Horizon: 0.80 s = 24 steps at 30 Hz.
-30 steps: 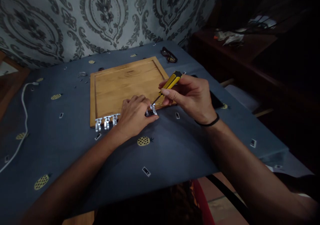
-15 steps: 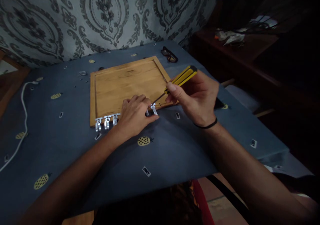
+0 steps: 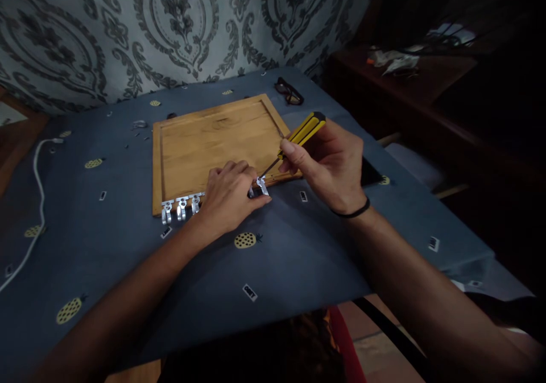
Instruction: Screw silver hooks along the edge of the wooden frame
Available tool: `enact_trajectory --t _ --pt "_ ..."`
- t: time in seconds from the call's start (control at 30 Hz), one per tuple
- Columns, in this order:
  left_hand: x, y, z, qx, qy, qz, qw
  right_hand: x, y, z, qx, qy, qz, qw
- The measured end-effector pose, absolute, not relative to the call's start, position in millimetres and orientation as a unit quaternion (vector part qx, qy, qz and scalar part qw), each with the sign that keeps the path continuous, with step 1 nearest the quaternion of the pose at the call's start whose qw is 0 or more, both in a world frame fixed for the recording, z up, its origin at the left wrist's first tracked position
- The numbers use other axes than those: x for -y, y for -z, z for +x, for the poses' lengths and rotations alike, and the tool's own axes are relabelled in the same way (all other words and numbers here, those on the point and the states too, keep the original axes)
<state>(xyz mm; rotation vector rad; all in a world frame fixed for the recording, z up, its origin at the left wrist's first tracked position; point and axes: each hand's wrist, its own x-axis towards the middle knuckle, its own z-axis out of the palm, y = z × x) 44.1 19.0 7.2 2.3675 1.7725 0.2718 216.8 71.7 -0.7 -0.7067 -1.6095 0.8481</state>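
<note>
A framed wooden board (image 3: 213, 144) lies flat on the table, with several silver metal hooks (image 3: 182, 208) in a row along its near edge. My right hand (image 3: 330, 167) is closed around the yellow and black handle of a screwdriver (image 3: 307, 130). The screwdriver slants down to the left, and its tip meets the rightmost hook (image 3: 261, 185). My left hand (image 3: 228, 195) lies over the board's near edge beside that hook, fingers curled on the wood and thumb below. It seems to steady a hook there, partly hidden under the fingers.
Dark-framed glasses (image 3: 289, 91) lie behind the board's far right corner. A small metal piece (image 3: 139, 124) and several tiny bits are left of the board. A white cable (image 3: 39, 184) runs down the left side. A dark flat object (image 3: 370, 173) is beside my right hand.
My right hand and the screwdriver handle have shifted slightly left, while the tip stays at the rightmost hook. My left hand keeps its place.
</note>
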Motion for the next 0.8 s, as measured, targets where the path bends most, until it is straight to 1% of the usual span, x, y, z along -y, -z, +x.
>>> enact_trajectory --t 0.33,0.5,0.67,0.8 --pt "-18.8 -4.5 42.9 -0.589 -0.094 0.799 0.073 -77.2 5.7 216.1 0.703 -0.347 -0.278 0.556" --pt "-18.7 -4.2 42.6 -0.587 -0.095 0.800 0.071 -76.0 6.0 216.8 0.724 -0.294 -0.311 0.541" --pt "-18.6 -5.2 42.9 -0.592 -0.090 0.798 0.073 -76.1 15.2 211.1 0.703 -0.201 -0.347 0.588" --pt "-18.4 -5.7 43.2 -0.592 -0.093 0.797 0.077 -77.5 20.6 206.7 0.677 -0.187 -0.352 0.618"
